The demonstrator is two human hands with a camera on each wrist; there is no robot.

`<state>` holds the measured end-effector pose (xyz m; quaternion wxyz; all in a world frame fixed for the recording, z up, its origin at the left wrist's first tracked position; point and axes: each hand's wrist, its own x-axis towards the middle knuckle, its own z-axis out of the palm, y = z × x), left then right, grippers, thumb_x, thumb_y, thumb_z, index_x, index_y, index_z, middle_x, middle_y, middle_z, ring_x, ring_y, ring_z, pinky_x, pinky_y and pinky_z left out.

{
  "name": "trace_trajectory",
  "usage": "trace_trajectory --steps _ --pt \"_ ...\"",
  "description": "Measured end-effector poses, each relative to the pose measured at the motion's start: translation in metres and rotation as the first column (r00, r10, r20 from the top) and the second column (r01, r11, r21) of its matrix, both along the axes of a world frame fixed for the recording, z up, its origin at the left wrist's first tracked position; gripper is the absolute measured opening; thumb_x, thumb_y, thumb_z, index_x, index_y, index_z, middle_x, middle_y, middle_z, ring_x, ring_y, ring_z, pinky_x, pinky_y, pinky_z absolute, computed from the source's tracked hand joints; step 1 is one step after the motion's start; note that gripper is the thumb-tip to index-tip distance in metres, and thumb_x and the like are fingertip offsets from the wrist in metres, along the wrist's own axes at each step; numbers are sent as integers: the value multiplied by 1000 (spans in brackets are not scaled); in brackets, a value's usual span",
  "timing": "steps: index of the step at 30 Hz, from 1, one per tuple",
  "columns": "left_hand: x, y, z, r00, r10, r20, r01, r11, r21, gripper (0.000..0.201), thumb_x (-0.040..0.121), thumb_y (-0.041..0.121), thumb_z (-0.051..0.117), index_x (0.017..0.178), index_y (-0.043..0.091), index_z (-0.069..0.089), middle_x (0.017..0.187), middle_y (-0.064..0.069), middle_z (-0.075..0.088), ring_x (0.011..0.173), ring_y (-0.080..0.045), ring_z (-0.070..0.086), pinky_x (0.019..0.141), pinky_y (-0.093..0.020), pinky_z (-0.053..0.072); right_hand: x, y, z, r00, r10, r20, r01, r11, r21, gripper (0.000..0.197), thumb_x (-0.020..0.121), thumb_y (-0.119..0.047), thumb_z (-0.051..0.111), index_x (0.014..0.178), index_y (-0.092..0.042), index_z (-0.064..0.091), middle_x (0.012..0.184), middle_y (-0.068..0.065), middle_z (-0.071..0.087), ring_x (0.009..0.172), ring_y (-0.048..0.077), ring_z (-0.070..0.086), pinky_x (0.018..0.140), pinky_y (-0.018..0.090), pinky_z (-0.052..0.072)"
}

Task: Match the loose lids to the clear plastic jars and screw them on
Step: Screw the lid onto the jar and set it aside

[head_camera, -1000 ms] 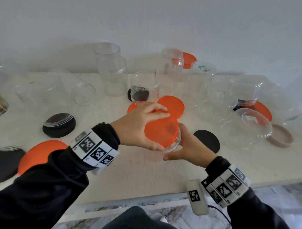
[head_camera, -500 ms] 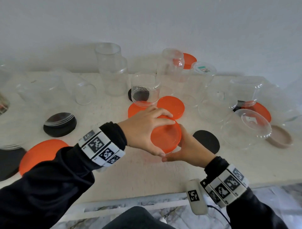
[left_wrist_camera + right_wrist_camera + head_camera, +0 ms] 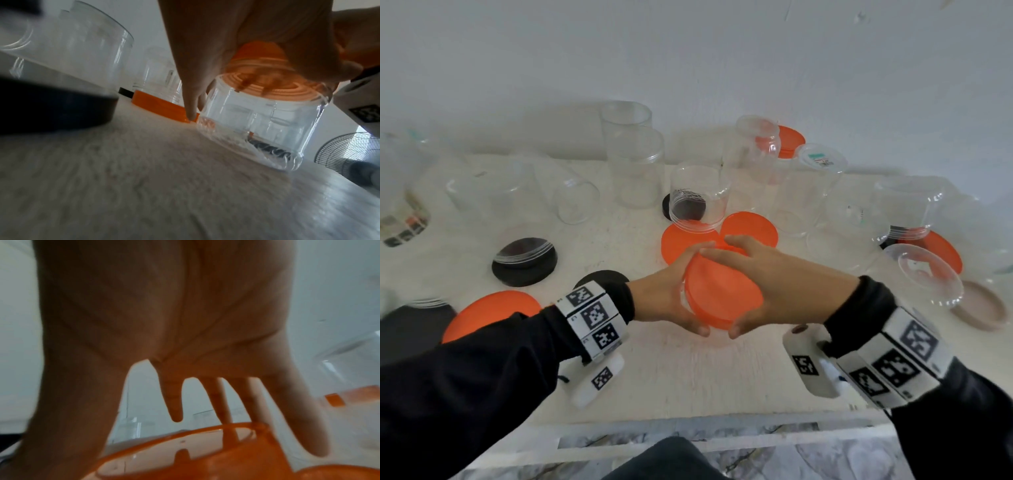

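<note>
A small clear jar (image 3: 261,123) stands near the table's front middle, tipped slightly, with an orange lid (image 3: 719,294) on its mouth. My left hand (image 3: 693,287) grips the jar from the left just under the lid, its thumb (image 3: 191,97) pointing down beside the clear wall. My right hand (image 3: 743,291) lies over the lid from the right. In the right wrist view its spread fingers (image 3: 296,418) curl round the lid's rim (image 3: 205,459). Head view: the lid and both hands hide most of the jar.
Two loose orange lids (image 3: 750,229) lie just behind the hands. A black lid (image 3: 525,262) and a large orange lid (image 3: 489,313) are to the left. Several clear jars (image 3: 633,161) crowd the back, one lies at right (image 3: 924,277) by a beige lid (image 3: 979,308).
The hands have swapped places. My left hand slid off the lid's top to the jar's left side. My right hand came up from beside the jar and now covers the lid.
</note>
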<state>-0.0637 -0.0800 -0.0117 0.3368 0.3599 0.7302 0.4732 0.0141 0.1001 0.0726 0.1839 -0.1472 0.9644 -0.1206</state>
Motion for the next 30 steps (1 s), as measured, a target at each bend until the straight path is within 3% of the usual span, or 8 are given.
trace_trajectory --steps 4,9,13,16,18,22,26,30 --pt "-2 2 -3 999 53 -2 -53 999 -3 103 39 41 83 124 44 25 131 15 42 124 -3 41 103 -20 36 -10 -8 7 998 61 21 -63 988 138 102 68 -48 76 145 -44 8 143 2 23 123 26 40 99 39 42" --pt "-3 4 -2 998 44 -48 -46 998 -36 103 42 36 87 125 43 27 125 24 42 119 6 41 94 -7 35 -16 -11 15 985 156 78 -168 969 182 101 66 -31 78 142 -48 13 140 -1 22 106 20 48 80 27 50" --pt "-3 3 0 999 -18 -35 15 997 -71 113 43 47 81 138 33 20 135 18 37 127 -2 36 104 -18 33 -16 -8 16 976 180 123 -199 967 162 98 68 -22 76 141 -49 16 141 -4 18 94 11 41 53 7 32" --pt "-4 4 -1 999 -15 -32 12 995 -101 110 43 48 81 135 38 21 133 21 36 127 -1 36 105 -22 33 -13 -10 15 982 158 103 -170 977 127 98 65 -25 77 138 -52 19 137 -4 22 100 15 46 72 21 48" --pt "-3 5 0 999 9 -36 -12 995 -100 104 41 46 82 128 43 25 129 26 38 122 8 37 102 -14 33 -12 -11 15 988 134 75 -143 980 141 97 64 -34 78 136 -55 18 132 -3 27 100 19 50 80 31 52" --pt "-6 4 -3 1000 29 -8 -30 998 -62 92 53 11 89 119 43 33 125 23 43 112 17 42 94 -8 36 -7 -16 18 998 63 -1 -61 974 217 90 65 -56 71 138 -52 18 112 0 34 81 18 45 70 24 42" --pt "-5 5 -3 1000 25 11 -24 999 -48 105 47 27 89 134 30 31 128 14 50 118 2 48 100 -21 40 -3 -22 11 995 -18 -102 45 960 275 93 62 -75 60 140 -37 26 97 2 34 75 20 41 66 28 38" --pt "-4 5 -2 1000 19 24 -17 997 -74 109 42 37 85 135 31 27 127 16 49 116 4 48 98 -18 41 1 -23 5 996 -75 -53 88 943 322 103 67 -78 53 147 -30 8 133 11 34 109 31 49 82 37 44"
